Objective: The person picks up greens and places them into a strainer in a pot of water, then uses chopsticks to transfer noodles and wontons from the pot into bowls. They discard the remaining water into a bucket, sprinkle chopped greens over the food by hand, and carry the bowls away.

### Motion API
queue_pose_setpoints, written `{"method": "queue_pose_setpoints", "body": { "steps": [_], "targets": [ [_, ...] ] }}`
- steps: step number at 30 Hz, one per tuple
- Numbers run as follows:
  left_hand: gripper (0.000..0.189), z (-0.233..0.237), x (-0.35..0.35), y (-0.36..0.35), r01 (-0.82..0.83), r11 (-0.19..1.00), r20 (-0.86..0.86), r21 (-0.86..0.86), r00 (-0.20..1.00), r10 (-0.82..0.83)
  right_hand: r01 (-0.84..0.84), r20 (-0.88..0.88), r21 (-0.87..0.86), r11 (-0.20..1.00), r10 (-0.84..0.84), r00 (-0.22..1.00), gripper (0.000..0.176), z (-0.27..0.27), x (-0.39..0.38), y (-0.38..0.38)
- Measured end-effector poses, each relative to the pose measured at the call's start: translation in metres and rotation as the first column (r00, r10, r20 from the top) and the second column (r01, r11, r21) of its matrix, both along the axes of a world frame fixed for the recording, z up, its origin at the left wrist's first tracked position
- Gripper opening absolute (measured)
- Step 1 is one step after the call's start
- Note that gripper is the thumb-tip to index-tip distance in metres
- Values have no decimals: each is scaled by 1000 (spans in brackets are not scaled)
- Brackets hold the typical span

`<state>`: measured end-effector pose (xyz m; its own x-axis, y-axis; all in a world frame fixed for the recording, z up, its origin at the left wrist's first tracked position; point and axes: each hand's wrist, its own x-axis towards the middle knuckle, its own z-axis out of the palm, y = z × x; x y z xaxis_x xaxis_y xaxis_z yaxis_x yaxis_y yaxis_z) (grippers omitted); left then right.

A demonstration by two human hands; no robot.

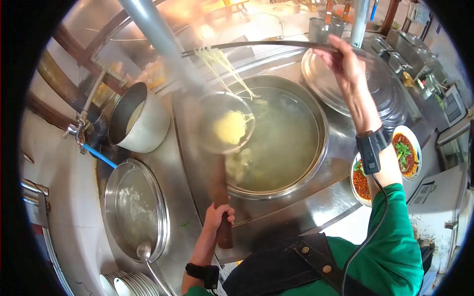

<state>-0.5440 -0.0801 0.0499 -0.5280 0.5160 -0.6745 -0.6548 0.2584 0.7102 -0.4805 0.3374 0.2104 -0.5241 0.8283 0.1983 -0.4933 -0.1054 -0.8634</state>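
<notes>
My left hand is wrapped round the wooden handle of a strainer, whose round basket is blurred by steam or motion. A clump of pale yellow noodles lies in the basket, over the left side of a large pot of cloudy, steaming water. Raised at the upper right, my right hand grips long dark chopsticks that reach left across the back of the pot. Several noodle strands hang near their far tips, trailing down toward the basket.
To the left stand a deep metal pot and a water-filled basin with a ladle. Stacked bowls are below. On the right are a large metal lid and two bowls of red sauce and greens.
</notes>
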Motion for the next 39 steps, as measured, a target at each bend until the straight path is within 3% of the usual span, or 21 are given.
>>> {"method": "queue_pose_setpoints", "body": {
  "steps": [4,6,8,12,14,15,16,17,18,20,22,25,27,28,30,31,33,34,36,37,39],
  "targets": [
    [38,-5,4,10,19,998,159,66,987,-29,-3,72,232,973,-14,997,20,12,15,-39],
    [38,-2,6,14,24,995,208,94,977,-43,-209,368,375,903,62,928,21,-10,20,-51],
    [21,11,7,19,22,987,213,156,975,-56,-245,536,432,868,-29,844,21,-20,30,-52],
    [14,10,-4,16,-23,995,176,100,984,5,-74,517,491,868,-222,827,18,-28,43,-21],
    [9,-2,-20,12,64,997,2,-43,998,-64,-187,607,539,821,-225,762,18,-45,42,-8],
    [9,-6,-27,12,68,996,7,-50,998,-67,-241,654,476,846,-157,740,18,-54,38,-9],
    [18,-9,-35,12,58,985,-134,-161,988,-80,-291,694,410,864,-88,715,19,-65,34,-10],
    [28,-12,-44,13,32,963,-271,-267,957,-107,-332,729,431,839,-107,676,20,-85,30,-2],
    [28,-14,-55,11,34,962,-267,-272,957,-109,-372,770,494,786,-196,608,20,-109,28,10],
    [23,-17,-78,11,139,911,-501,-389,798,-336,-428,810,544,722,-319,492,20,-130,23,8],
    [27,-18,-93,24,148,871,-516,-469,754,-406,-458,848,491,741,-288,444,19,-152,17,3],
    [29,-31,-109,44,172,795,-499,-582,697,-515,-307,795,330,893,-87,600,16,-191,7,5],
    [30,-70,-125,46,354,780,-706,-516,339,-622,-245,761,243,939,-28,648,16,-187,4,3],
    [30,-70,-123,54,360,775,-701,-519,339,-627,-214,671,189,958,33,740,16,-186,4,6],
    [24,-67,-107,81,486,591,-416,-644,426,-803,-182,569,129,975,77,819,16,-178,8,12],
    [24,-60,-97,93,492,587,-413,-643,423,-807,-180,570,94,979,95,816,17,-169,12,14],
    [22,-48,-79,113,663,498,-11,-559,594,-804,-156,567,84,984,82,820,18,-153,21,18],
    [22,-51,-71,115,667,494,-11,-558,589,-808,-137,567,96,986,60,822,18,-145,26,18],
    [25,-60,-54,109,617,717,208,-326,786,-582,-132,596,191,973,-8,803,19,-128,40,21],
    [25,-57,-50,106,623,713,207,-321,781,-589,-125,598,194,973,-16,802,19,-118,48,22],
    [31,-44,-42,96,531,841,391,-103,799,-456,-83,635,341,936,-165,755,19,-99,64,21]
  ]
}}
